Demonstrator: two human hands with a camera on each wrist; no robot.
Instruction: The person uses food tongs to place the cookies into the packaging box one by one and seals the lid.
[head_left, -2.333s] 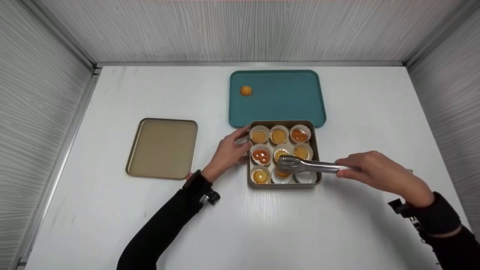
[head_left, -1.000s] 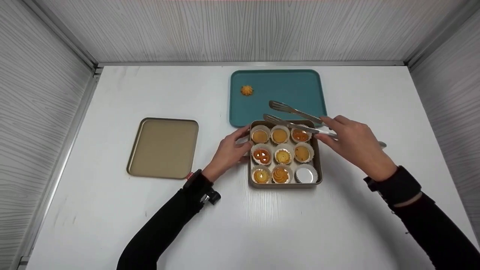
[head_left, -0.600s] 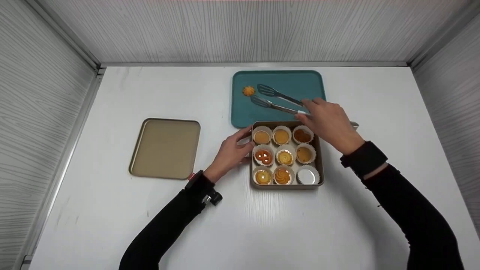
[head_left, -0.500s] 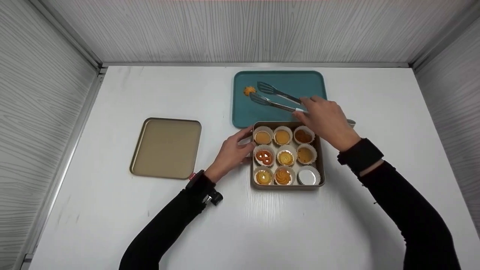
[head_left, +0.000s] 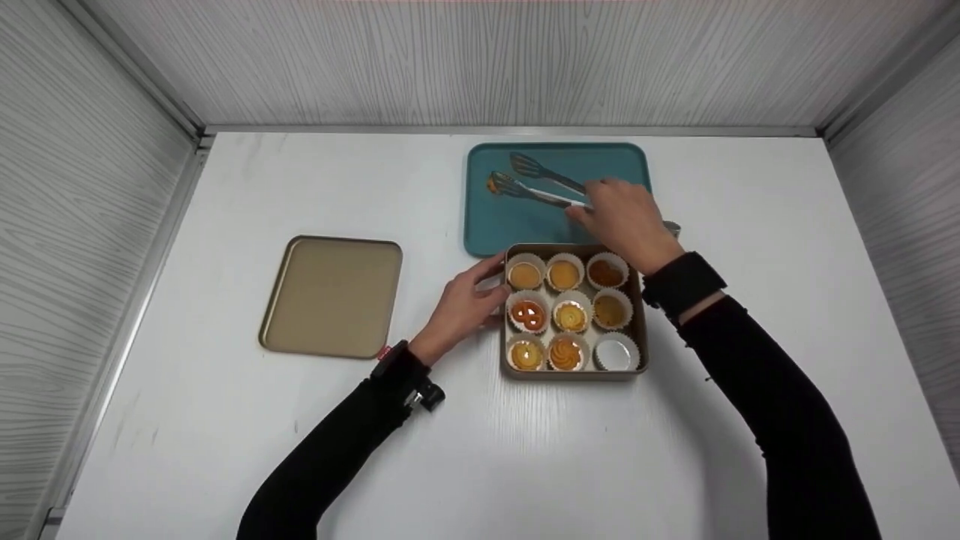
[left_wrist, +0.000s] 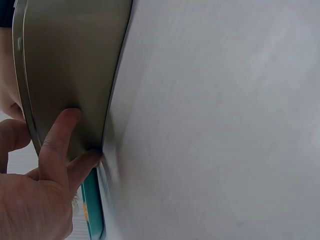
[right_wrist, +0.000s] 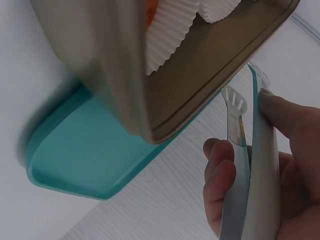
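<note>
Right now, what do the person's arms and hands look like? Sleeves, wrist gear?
Left sleeve and right sleeve: both black, long. Left band and right band: black; the left carries a small dark module with a metallic part. Left hand and right hand: no gloves.

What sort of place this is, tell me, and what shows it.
Probably a staged recording booth: a white table closed in by grey wood-grain panels on three sides, and a black device strapped at one wrist.

The right hand (head_left: 619, 219) holds tongs (head_left: 551, 198) over the teal tray (head_left: 487, 234) (left hand (head_left: 463, 304) against the tin (head_left: 574, 376)).
</note>
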